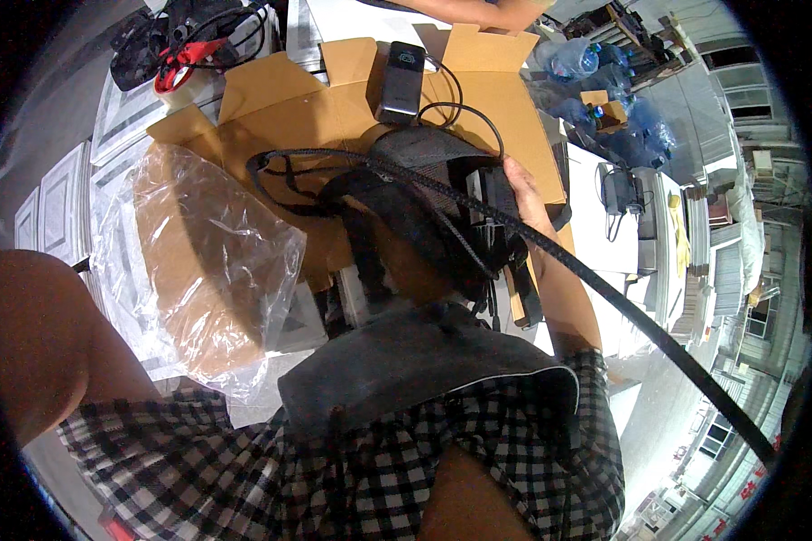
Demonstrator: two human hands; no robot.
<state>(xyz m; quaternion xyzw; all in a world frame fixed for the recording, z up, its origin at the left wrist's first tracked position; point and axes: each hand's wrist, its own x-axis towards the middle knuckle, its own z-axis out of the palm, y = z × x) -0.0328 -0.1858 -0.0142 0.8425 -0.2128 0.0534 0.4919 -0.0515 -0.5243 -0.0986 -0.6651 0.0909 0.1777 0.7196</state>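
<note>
My right hand [530, 200] is at the right side of a black mesh bag [415, 171] with straps, its fingers closed on the bag's edge. Part of the hand is hidden behind the bag. My left arm [36, 343] bends up at the left edge, and its hand is out of view. A thick black braided cord [604, 293] runs from the bag across the view to the lower right. Beyond the bag, a black power bank [401, 86] with a cable rests on an opened cardboard box [280, 95]. A clear plastic bag [207, 270] lies left of the mesh bag.
Another person's arm [478, 11] reaches in at the top. Black cables with a red-handled tool [185, 68] lie at the far left. Blue-tinted plastic bottles [573, 59] stand at the far right, and a black adapter [620, 191] sits on a white surface.
</note>
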